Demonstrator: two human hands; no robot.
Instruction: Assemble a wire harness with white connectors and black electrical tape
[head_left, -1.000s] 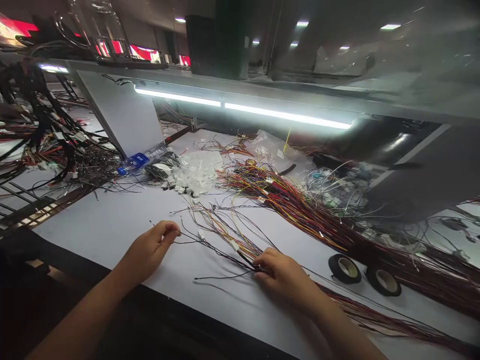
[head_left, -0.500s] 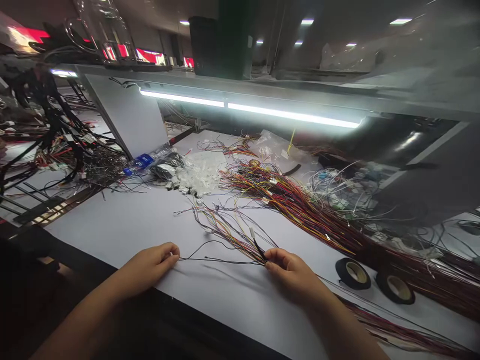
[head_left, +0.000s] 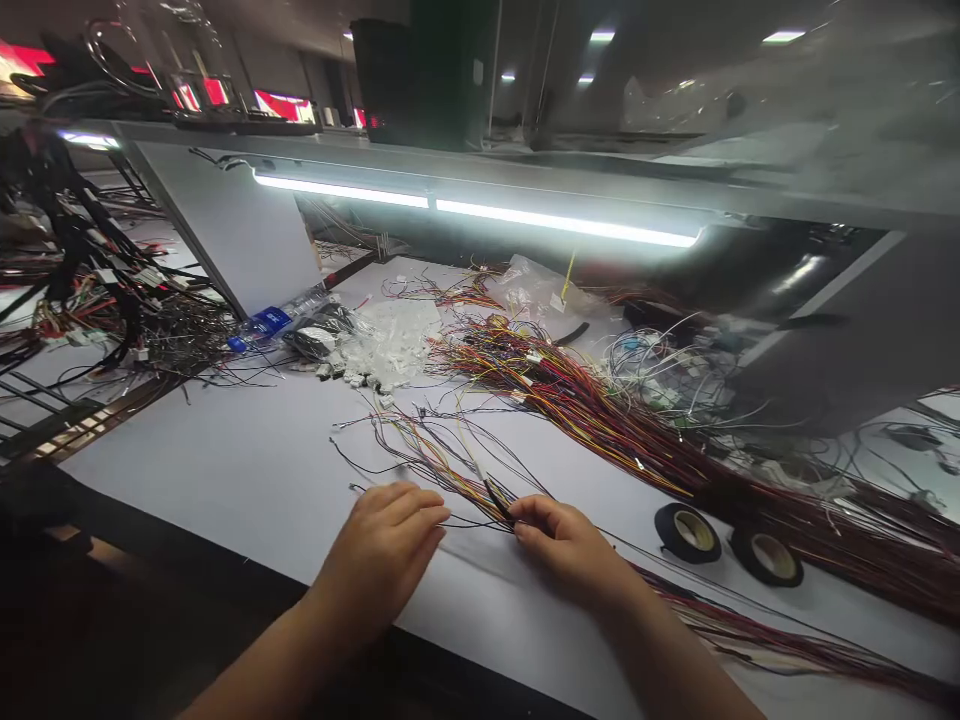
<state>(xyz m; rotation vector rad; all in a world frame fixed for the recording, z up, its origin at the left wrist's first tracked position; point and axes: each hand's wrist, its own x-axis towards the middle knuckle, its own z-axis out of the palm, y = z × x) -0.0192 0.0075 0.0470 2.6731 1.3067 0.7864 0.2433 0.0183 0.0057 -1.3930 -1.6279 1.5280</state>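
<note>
Head view: the right hand (head_left: 562, 548) has its thumb and fingertips pinched together on a bundle of thin wires (head_left: 439, 462), which fans out over the white table (head_left: 225, 450) in front of the person. A short black sleeve (head_left: 494, 496) sticks up at those fingertips, with a pale plug (head_left: 481, 470) at its tip, blurred against the wires behind. The fingers hide exactly where they press.

Just beside it, the left hand (head_left: 384, 545) is turned back uppermost, its fingers close together. They cover the thumb and anything under them, so whether this hand holds a wire I cannot tell. Dark strands pass between the two hands, and loose ends show past the left knuckles; whether these are the same strands is unclear.

The right forearm blocks part of the table, and more wires (head_left: 757, 640) run from behind it toward the lower right, growing dim. Near that arm stand two black tape rolls (head_left: 667, 532). Farther back, a big red and yellow wire heap (head_left: 600, 420) is cut off at the right edge. A crumpled clear bag (head_left: 397, 335) partly veils small white pieces too tangled to count.
</note>
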